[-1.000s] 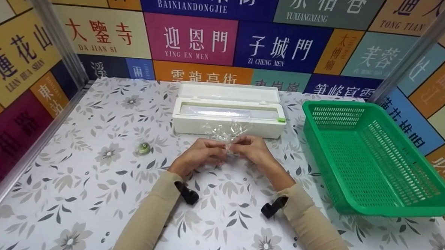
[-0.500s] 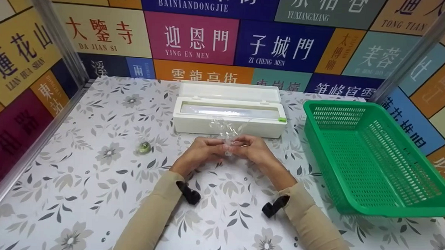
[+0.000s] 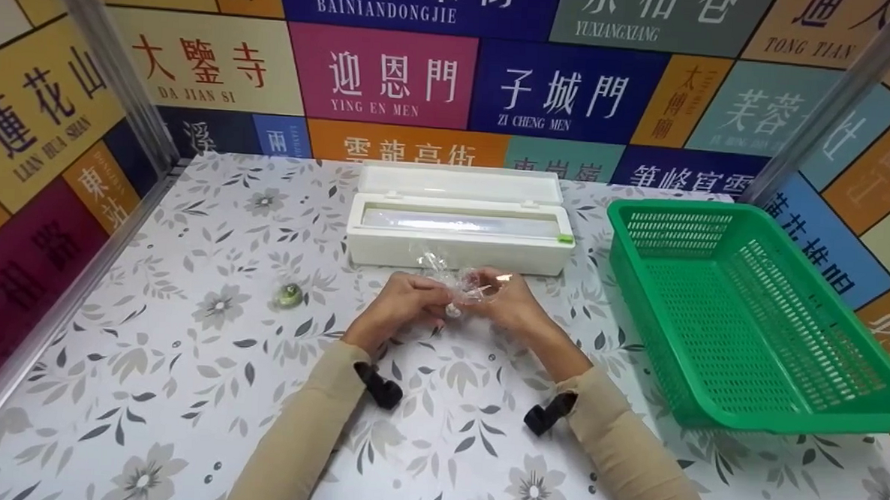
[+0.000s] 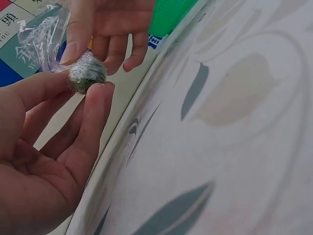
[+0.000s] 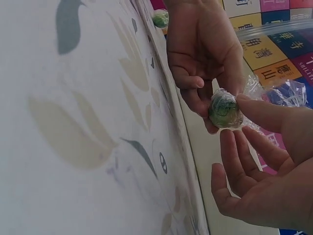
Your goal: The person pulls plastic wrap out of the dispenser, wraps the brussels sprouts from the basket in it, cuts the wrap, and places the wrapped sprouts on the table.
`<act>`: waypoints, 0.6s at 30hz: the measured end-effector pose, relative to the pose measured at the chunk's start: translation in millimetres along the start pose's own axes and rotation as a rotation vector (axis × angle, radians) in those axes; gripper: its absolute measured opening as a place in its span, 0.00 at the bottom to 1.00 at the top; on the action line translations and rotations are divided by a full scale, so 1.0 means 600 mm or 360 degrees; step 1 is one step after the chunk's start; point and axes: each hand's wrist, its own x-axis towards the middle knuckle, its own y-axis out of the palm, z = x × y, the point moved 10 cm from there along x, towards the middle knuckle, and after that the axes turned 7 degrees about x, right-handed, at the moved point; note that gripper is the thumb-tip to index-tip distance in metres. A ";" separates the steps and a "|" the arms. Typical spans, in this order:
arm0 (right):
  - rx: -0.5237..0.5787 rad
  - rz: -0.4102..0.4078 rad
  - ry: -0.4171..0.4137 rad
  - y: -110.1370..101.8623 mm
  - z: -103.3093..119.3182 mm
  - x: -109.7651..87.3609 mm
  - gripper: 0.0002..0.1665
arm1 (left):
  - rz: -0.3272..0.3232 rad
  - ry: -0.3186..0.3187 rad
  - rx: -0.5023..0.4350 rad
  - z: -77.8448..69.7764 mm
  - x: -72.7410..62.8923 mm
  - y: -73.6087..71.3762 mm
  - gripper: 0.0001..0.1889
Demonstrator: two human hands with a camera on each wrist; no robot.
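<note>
A small green round thing wrapped in cling film (image 5: 226,109) is between my two hands, and its exact kind is hidden by the wrap. My left hand (image 3: 407,302) holds it with the fingertips, as the left wrist view shows. My right hand (image 3: 509,301) has thumb and fingers at the film beside the ball, pinching it where it gathers. Loose, crumpled ends of the cling film (image 4: 44,41) stick out past the fingers. Behind the hands is a white cling film dispenser (image 3: 460,255), its lid raised and film showing in its slot.
Another small green wrapped thing (image 3: 290,296) lies on the table to the left. A green plastic basket (image 3: 738,419) with perforated sides stands at the right. The flower-patterned tablecloth (image 3: 145,417) reaches back to a wall of coloured sign panels (image 3: 381,78).
Both hands stay in front of the dispenser. The right fingers have shifted at the film, and its loose ends have spread from upright toward either side.
</note>
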 end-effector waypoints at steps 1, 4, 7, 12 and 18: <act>0.0001 -0.0003 -0.0016 -0.001 0.001 0.001 0.24 | 0.0008 0.0008 -0.0011 -0.002 0.000 0.001 0.11; 0.0069 0.0004 0.0029 -0.001 -0.003 0.001 0.25 | 0.0028 0.0021 -0.0048 -0.004 0.001 0.004 0.13; 0.0201 0.0013 0.0128 0.001 -0.012 0.001 0.27 | 0.0059 0.0027 -0.0092 -0.005 0.000 0.007 0.16; 0.0348 -0.0058 0.0210 -0.004 -0.021 0.002 0.24 | 0.0242 0.0044 -0.0182 -0.005 -0.003 0.019 0.22; 0.0292 -0.0162 0.0225 -0.017 -0.024 0.000 0.20 | 0.0295 0.0005 -0.0238 -0.005 -0.005 0.023 0.28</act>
